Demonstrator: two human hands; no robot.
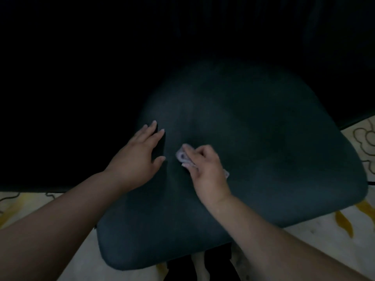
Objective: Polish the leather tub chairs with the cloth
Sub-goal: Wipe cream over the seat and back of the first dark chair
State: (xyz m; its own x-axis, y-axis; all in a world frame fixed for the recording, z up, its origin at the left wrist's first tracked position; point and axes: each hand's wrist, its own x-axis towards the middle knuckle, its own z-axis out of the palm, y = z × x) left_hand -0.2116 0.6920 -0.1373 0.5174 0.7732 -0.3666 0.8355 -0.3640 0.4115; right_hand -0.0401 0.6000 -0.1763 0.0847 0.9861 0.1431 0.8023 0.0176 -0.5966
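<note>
A dark leather tub chair (263,149) fills the middle of the head view, its seat cushion facing me. My right hand (205,169) grips a small pale purple cloth (181,156) and presses it onto the seat left of centre. The cloth shows beyond my fingers and a corner pokes out near my wrist. My left hand (140,155) lies flat on the seat just left of the cloth, fingers straight and spread.
Pale patterned floor (316,240) with yellow marks and dark outlines surrounds the chair's front and right. Everything behind and left of the seat is in deep darkness. A dark chair base (203,266) shows under the seat's front edge.
</note>
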